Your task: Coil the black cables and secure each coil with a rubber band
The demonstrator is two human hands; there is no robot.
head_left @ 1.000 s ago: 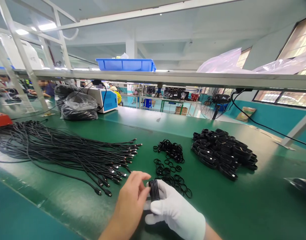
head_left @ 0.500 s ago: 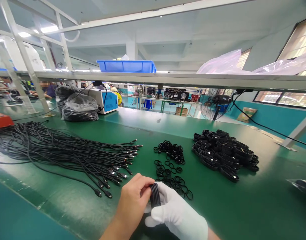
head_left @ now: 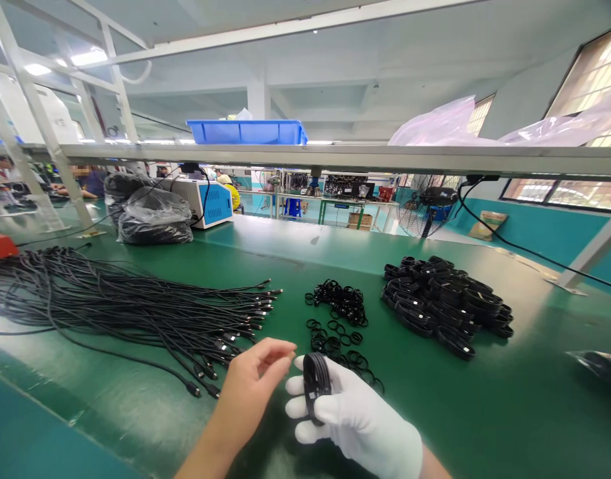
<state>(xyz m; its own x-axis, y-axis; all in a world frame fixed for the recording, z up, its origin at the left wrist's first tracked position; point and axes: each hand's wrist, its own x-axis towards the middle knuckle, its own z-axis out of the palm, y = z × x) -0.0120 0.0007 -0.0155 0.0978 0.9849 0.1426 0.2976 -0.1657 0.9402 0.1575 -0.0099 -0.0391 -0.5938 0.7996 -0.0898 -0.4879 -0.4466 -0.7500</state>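
Note:
A coiled black cable (head_left: 317,386) stands upright in my right hand (head_left: 352,416), which wears a white glove. The thumb presses on its near side and the fingers spread behind it. Just left of the coil is my bare left hand (head_left: 258,372), apart from it, fingers loosely curved with nothing visible in them. Black rubber rings (head_left: 342,339) lie scattered beyond both hands, partly covered by the glove. On the left, a bundle of long black cables (head_left: 150,299) points its connectors toward the rings. Finished-looking coils (head_left: 445,299) are heaped on the right.
The green table (head_left: 265,259) carries a plastic bag of black items (head_left: 155,216) and a blue-and-white machine (head_left: 208,199) at the back left. Overhead, a shelf (head_left: 350,155) bears a blue tray (head_left: 248,133). Another clear bag (head_left: 597,366) lies at the right edge.
My left hand has come off the coiled cable and moved slightly left. My right hand now holds the coil alone, turned to show more of its side.

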